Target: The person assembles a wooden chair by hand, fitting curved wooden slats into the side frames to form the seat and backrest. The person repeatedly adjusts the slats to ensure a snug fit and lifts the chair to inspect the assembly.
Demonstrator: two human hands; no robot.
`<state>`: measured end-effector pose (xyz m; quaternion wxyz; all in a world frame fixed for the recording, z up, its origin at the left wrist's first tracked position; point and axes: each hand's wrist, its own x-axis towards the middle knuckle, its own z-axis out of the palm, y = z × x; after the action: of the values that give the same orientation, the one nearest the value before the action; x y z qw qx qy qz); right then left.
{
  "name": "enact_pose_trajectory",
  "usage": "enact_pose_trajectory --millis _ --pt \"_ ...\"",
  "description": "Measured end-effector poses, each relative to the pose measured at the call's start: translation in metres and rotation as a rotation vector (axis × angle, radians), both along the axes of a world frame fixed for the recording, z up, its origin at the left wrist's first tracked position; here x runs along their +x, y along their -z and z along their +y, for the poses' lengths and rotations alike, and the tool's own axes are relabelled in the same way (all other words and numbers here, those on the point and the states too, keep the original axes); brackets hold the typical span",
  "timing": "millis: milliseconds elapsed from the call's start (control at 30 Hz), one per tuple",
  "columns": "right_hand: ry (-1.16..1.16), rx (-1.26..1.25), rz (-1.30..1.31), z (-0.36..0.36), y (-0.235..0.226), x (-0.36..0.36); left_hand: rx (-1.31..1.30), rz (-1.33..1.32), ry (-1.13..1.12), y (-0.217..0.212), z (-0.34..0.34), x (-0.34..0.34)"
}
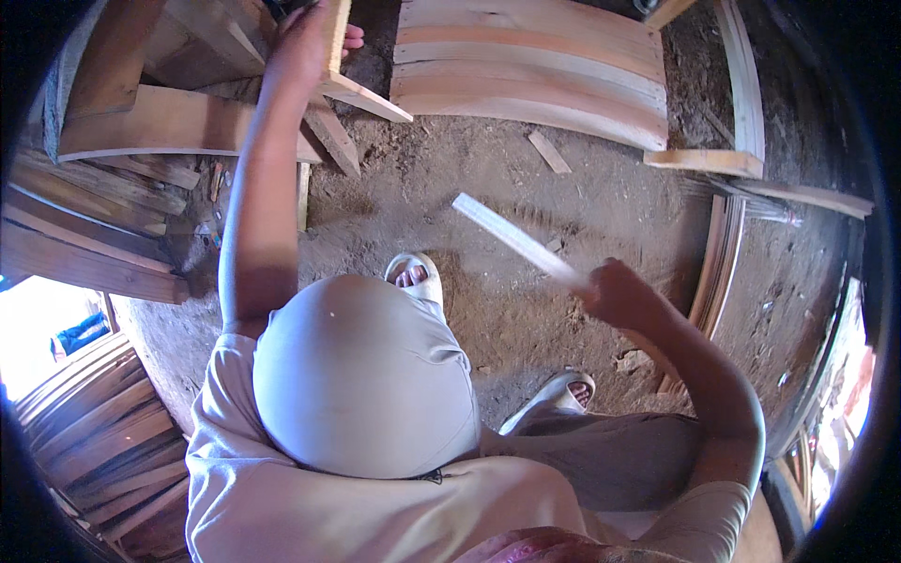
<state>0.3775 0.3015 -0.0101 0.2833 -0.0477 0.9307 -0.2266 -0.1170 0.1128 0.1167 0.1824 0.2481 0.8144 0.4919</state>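
Observation:
My left hand (302, 47) is stretched out to the far left, closed around an upright wooden board (336, 38); its fingertips show on the board's right side. At its lower end that board meets a second wooden piece (368, 97), which points to the right. Nearer my body on the right, my right hand (612, 296) grips one end of a thin, pale wooden strip (516, 239). The strip slants up to the left over the dirt floor, apart from other things, and its held end is blurred.
A slatted wooden panel (530, 70) lies ahead. Wooden frame parts (704, 162) stand at the far right, above stacked boards (718, 263). More timber (84, 244) is piled at left. A small wood scrap (549, 152) lies on the dirt floor (375, 216) beyond my sandalled feet.

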Motion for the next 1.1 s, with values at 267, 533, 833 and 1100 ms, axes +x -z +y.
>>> enact_pose_trajectory --millis 267,533,833,1100 --pt "0.686 -0.099 0.194 0.030 -0.108 -0.072 -0.149 0.281 -0.130 0.007 0.005 0.004" --pt "0.695 -0.036 0.617 0.017 -0.070 -0.193 -0.207 0.243 -0.354 -0.003 -0.003 0.021" --pt "0.727 0.026 0.784 0.024 0.020 -0.285 -0.091 0.218 -0.218 0.005 0.006 0.018" --pt "0.635 0.234 0.761 0.047 0.058 -0.216 0.150 -0.162 -0.218 -0.002 0.001 0.017"
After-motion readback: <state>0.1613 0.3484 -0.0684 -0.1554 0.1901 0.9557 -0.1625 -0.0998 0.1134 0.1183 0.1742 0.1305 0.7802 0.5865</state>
